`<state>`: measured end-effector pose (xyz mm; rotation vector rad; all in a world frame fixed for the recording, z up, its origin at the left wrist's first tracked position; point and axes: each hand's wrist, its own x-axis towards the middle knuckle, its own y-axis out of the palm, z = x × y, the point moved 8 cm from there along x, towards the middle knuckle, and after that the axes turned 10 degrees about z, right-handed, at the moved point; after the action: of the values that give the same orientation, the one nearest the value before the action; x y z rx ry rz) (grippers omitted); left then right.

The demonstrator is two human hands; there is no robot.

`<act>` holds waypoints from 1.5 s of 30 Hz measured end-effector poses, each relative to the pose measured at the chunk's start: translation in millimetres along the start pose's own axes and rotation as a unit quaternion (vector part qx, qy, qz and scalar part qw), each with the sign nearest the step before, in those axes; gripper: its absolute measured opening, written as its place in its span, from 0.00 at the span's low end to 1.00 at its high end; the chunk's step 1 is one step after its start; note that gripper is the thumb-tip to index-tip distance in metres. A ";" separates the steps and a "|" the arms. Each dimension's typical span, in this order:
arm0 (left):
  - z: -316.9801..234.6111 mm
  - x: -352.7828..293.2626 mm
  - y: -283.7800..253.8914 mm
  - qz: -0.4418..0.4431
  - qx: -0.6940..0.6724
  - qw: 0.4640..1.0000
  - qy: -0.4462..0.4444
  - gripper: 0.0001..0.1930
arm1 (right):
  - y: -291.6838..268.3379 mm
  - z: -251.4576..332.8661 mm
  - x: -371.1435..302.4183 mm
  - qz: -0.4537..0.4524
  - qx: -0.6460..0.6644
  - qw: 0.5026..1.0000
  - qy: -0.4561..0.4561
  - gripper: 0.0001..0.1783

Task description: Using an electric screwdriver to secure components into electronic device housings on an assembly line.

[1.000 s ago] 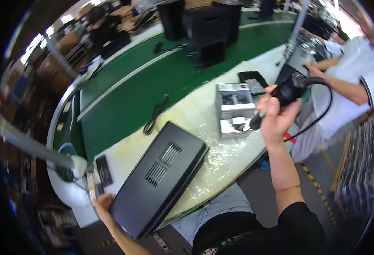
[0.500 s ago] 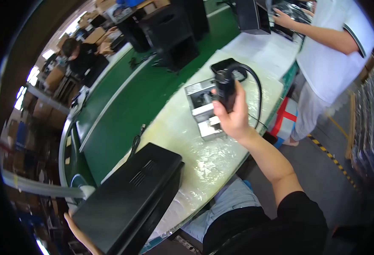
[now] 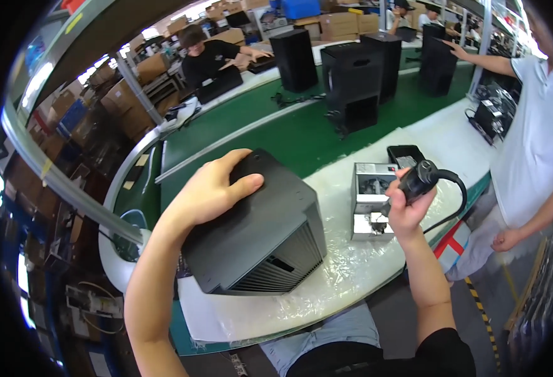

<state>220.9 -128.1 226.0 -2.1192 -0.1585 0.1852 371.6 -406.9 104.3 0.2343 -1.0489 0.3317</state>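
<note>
A black box-shaped cabinet (image 3: pixel 251 220) with a ribbed front stands on the plastic-covered bench in front of me. My left hand (image 3: pixel 216 188) grips its top at the far left edge, thumb lying across the top face. In my right hand (image 3: pixel 408 210) is a black electric screwdriver (image 3: pixel 418 179), its thick cable curving off to the right. The tool's tip angles down to the left, over a small grey metal screw feeder (image 3: pixel 370 188). Behind the feeder sits a black tray (image 3: pixel 405 156).
A green conveyor (image 3: pixel 238 135) runs past the bench, carrying several black cabinets (image 3: pixel 353 78). To the right a person in a white shirt (image 3: pixel 534 132) touches one of them. Another person in black (image 3: pixel 210 63) works across the belt. A grey metal post (image 3: pixel 75 188) slants at left.
The cabinet has gone from lying tilted to standing on the bench. My left hand has moved from its lower end to its top. The screwdriver has turned, tip toward the left.
</note>
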 end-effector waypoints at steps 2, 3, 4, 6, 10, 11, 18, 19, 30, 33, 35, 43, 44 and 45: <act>-15.0 -2.9 -2.2 -0.005 -0.019 0.999 0.025 0.30 | -2.2 -0.5 -2.3 0.004 0.019 0.999 0.025 0.29; -16.4 -3.3 -2.8 -0.011 -0.033 0.998 0.045 0.29 | -1.8 0.3 -1.8 0.010 0.011 0.999 0.030 0.30; -15.1 -0.7 -3.1 -0.008 -0.031 0.999 0.040 0.29 | -3.1 7.0 2.5 0.007 -0.001 1.000 0.022 0.30; -5.8 2.6 -5.5 -0.015 -0.034 0.999 0.032 0.28 | 1.5 6.9 7.9 0.004 0.004 1.000 0.023 0.30; -15.5 9.0 3.7 0.012 -0.055 0.997 0.056 0.30 | -4.3 -12.5 -1.8 0.032 -0.057 0.998 0.026 0.34; -19.1 8.5 4.9 0.023 -0.051 0.995 0.079 0.31 | -3.3 -16.6 -4.1 0.040 -0.071 0.996 0.036 0.36; -44.5 0.6 15.7 0.090 -0.017 0.987 0.130 0.36 | 2.7 -15.2 -9.5 0.065 -0.103 0.982 0.145 0.35; -41.8 -1.4 14.2 0.091 -0.022 0.988 0.123 0.35 | 7.4 -3.8 0.0 0.062 -0.066 0.987 0.135 0.36; -29.4 -0.2 18.2 0.102 -0.037 0.987 0.117 0.31 | 73.8 147.6 214.6 -0.010 0.121 0.989 -0.090 0.19; -31.9 -2.8 17.0 0.100 -0.039 0.988 0.110 0.31 | 116.0 164.6 242.1 0.019 0.226 0.973 -0.031 0.15; -32.3 -2.4 16.8 0.098 -0.036 0.989 0.105 0.31 | 140.9 162.8 245.4 0.080 0.228 0.970 -0.004 0.17; -34.3 -1.7 18.3 0.113 -0.047 0.988 0.098 0.33 | 173.6 159.3 231.8 0.145 0.234 0.961 0.018 0.23; -33.1 -1.0 18.1 0.112 -0.040 0.989 0.091 0.34 | 175.1 158.5 230.7 0.154 0.209 0.966 0.017 0.23; -32.1 -1.1 17.4 0.112 -0.041 0.989 0.089 0.34 | 177.0 156.4 230.9 0.154 0.211 0.965 0.018 0.23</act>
<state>226.8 -164.1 228.1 -2.2202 0.1800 0.1228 284.1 -260.9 387.5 0.4464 -0.9708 0.8409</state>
